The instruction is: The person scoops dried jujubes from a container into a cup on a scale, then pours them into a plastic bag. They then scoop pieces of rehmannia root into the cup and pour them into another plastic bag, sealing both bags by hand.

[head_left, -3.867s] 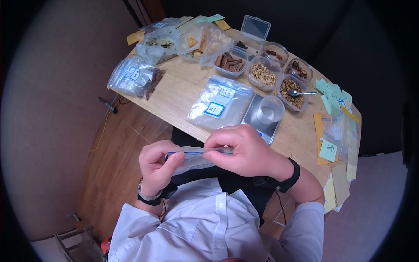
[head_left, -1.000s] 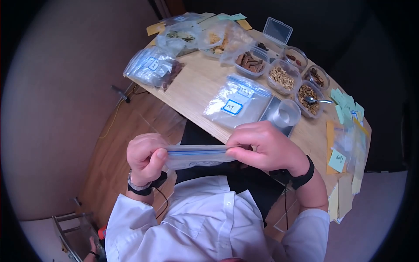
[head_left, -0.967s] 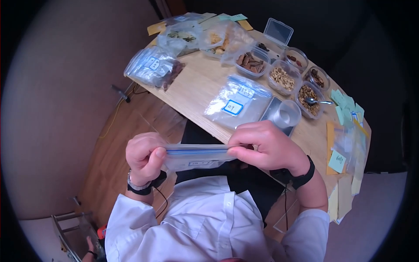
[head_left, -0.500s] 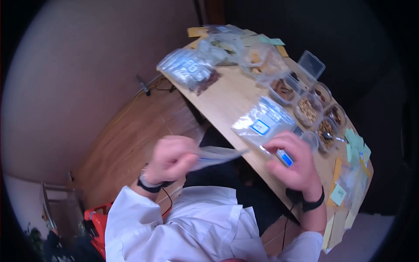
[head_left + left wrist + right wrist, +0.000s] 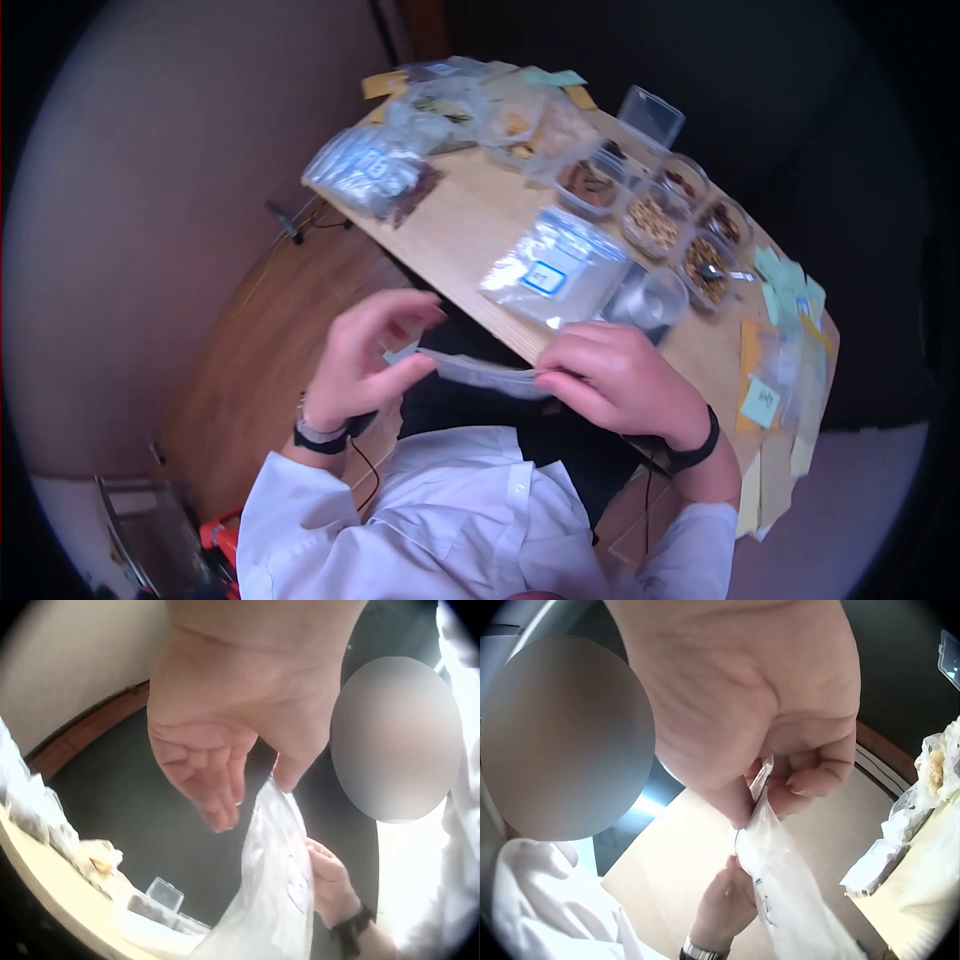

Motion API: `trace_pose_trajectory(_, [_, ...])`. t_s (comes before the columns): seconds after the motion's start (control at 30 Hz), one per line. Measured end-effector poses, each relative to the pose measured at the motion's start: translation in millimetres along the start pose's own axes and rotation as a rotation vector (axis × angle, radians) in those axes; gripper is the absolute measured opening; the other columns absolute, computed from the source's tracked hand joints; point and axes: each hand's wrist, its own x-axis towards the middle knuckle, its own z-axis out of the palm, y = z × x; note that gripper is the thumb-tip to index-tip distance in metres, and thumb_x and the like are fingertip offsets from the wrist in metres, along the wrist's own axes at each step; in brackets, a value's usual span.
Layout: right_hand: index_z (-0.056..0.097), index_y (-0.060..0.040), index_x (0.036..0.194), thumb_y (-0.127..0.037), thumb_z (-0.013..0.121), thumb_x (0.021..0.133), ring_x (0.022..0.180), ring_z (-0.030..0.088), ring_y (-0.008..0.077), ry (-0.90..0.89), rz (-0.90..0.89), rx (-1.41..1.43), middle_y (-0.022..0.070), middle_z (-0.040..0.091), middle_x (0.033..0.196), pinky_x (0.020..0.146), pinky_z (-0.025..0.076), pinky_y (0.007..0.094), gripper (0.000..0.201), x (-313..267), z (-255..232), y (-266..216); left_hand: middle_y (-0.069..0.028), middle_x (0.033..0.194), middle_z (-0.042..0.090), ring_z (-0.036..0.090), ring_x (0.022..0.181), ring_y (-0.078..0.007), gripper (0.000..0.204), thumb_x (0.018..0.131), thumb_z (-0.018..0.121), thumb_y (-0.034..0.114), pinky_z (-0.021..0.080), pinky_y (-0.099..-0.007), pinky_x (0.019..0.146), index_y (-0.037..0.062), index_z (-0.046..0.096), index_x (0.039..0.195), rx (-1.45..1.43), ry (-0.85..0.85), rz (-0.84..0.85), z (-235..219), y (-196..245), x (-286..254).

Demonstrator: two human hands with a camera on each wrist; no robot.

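I am pinching the zip bag [image 5: 480, 372] at both ends above my lap, right hand [image 5: 615, 385] gripping again, left hand [image 5: 365, 365] thumb-and-finger with other fingers now spreading; sealing seems finished.

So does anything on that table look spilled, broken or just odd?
Nothing spilled or broken that I can see. The table is crowded, with paper notes overhanging its edge. The person's left hand and right hand pinch a small clear bag that looks intact.
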Motion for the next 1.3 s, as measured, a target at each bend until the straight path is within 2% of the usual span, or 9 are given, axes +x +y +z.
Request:
trace_pose_trajectory(0.1, [0.068,-0.0046,0.094,-0.012,0.077,0.091,0.078,0.066,0.0338,0.013,-0.088,-0.073,0.0111,0.066,0.085,0.069,0.053,0.0435,0.011,-5.3,16.5,5.5,-0.0124,0.109,0.076,0.073,0.093,-0.0294,0.045,0.082,0.088,0.036,0.056,-0.0350,0.077,0.0028,0.076,0.110,0.392,-0.291,0.350,-4.0,16.6,25.1])
trace_pose_trajectory(0.2, [0.067,-0.0043,0.093,-0.011,0.076,0.091,0.077,0.066,0.0324,0.025,-0.105,-0.109,0.0108,0.065,0.083,0.068,0.053,0.0423,0.011,-8.0,23.7,0.0,-0.0070,0.089,0.071,0.067,0.073,-0.0256,0.034,0.076,0.092,0.030,0.053,-0.0370,0.062,0.0062,0.075,0.093,0.496,-0.564,0.552,17.1,30.0,33.2])
trace_pose_trajectory(0.3, [0.063,-0.0046,0.090,-0.012,0.076,0.090,0.072,0.064,0.0306,0.071,-0.183,-0.125,0.0101,0.059,0.079,0.065,0.052,0.0415,0.015,-10.5,22.8,0.6,-0.0038,0.074,0.057,0.059,0.062,-0.0229,0.023,0.084,0.084,0.020,0.047,-0.0383,0.053,0.0091,0.065,0.078,0.486,-0.639,0.616,30.4,37.2,44.9])
trace_pose_trajectory(0.37, [0.057,-0.0052,0.084,-0.013,0.074,0.089,0.069,0.063,0.0292,0.097,-0.195,-0.112,0.0094,0.055,0.076,0.064,0.053,0.0407,0.019,-14.1,22.6,-2.9,-0.0041,0.072,0.055,0.058,0.061,-0.0231,0.025,0.084,0.084,0.018,0.046,-0.0383,0.051,0.0090,0.062,0.075,0.436,-0.714,0.623,30.7,45.6,52.3])
trace_pose_trajectory(0.47, [0.060,-0.0026,0.084,-0.008,0.067,0.087,0.073,0.069,0.0331,-0.017,-0.196,-0.059,0.0138,0.063,0.077,0.064,0.056,0.0439,0.010,-21.4,19.9,-9.5,-0.0037,0.069,0.053,0.056,0.057,-0.0231,0.024,0.083,0.082,0.012,0.043,-0.0380,0.049,0.0095,0.061,0.072,0.304,-0.828,0.614,28.1,47.8,54.2])
trace_pose_trajectory(0.6, [0.058,0.0006,0.078,-0.007,0.067,0.082,0.065,0.069,0.0311,-0.065,-0.242,-0.140,0.0145,0.062,0.070,0.057,0.055,0.0414,0.013,-27.8,17.0,-23.0,-0.0027,0.068,0.056,0.057,0.055,-0.0217,0.021,0.081,0.082,0.012,0.043,-0.0368,0.047,0.0101,0.063,0.072,0.191,-0.889,0.552,21.4,40.2,41.0])
trace_pose_trajectory(0.8, [0.060,0.0011,0.075,-0.007,0.069,0.079,0.062,0.069,0.0282,-0.047,-0.298,-0.108,0.0136,0.060,0.066,0.055,0.055,0.0387,0.013,-27.6,25.2,-18.9,-0.0030,0.067,0.056,0.057,0.055,-0.0219,0.022,0.083,0.083,0.012,0.043,-0.0363,0.048,0.0097,0.064,0.071,0.174,-0.877,0.449,9.0,30.4,20.6])
trace_pose_trajectory(1.2, [0.061,0.0015,0.075,-0.006,0.070,0.080,0.062,0.069,0.0295,-0.112,-0.257,-0.138,0.0135,0.061,0.066,0.057,0.056,0.0402,0.012,-22.3,23.3,-15.9,-0.0054,0.064,0.055,0.056,0.053,-0.0241,0.022,0.079,0.081,0.016,0.039,-0.0380,0.049,0.0075,0.063,0.069,0.168,-0.822,0.234,-23.0,3.9,-9.0])
trace_pose_trajectory(1.3, [0.056,-0.0042,0.078,-0.009,0.068,0.082,0.065,0.063,0.0237,-0.125,-0.250,-0.177,0.0071,0.053,0.070,0.058,0.053,0.0367,0.013,-25.4,26.1,-11.7,-0.0058,0.063,0.054,0.056,0.054,-0.0249,0.022,0.080,0.080,0.014,0.040,-0.0380,0.049,0.0069,0.063,0.068,0.154,-0.798,0.166,-29.9,1.2,-15.8])
